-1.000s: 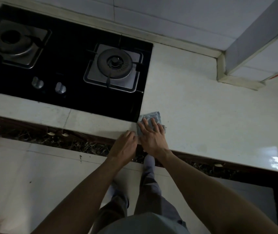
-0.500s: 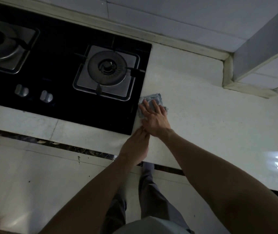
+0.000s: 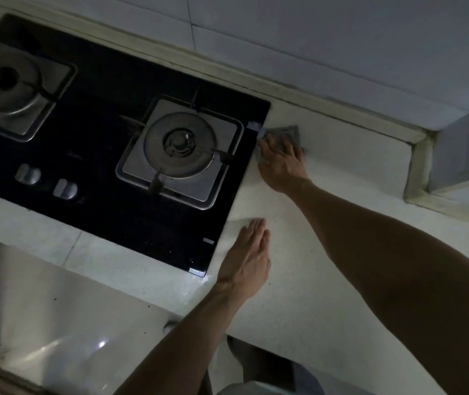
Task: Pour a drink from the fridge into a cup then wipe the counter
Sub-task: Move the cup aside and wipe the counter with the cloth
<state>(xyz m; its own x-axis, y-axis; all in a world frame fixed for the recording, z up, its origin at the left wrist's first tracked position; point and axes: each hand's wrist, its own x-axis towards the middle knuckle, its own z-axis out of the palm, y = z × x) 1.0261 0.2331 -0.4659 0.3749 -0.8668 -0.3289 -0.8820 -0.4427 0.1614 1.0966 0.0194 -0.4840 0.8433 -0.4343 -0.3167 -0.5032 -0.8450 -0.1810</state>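
Counts first: one grey cloth (image 3: 291, 134), and it's lying on the pale counter (image 3: 341, 223), right up against the far right corner of the black glass hob (image 3: 99, 124). The right hand (image 3: 280, 158) is pressing it down with fingers spread flat, so that grip is wide open, nothing curling round the cloth. The left hand (image 3: 249, 258) is resting flat on the counter nearer the front edge, fingers straight and together, holding nothing. The hob is showing two burners (image 3: 180, 143) (image 3: 5, 81) and two silver knobs (image 3: 28, 175) (image 3: 65, 189). Two small stickers (image 3: 253, 126) (image 3: 208, 240) are sitting along its right edge, both too small to read.
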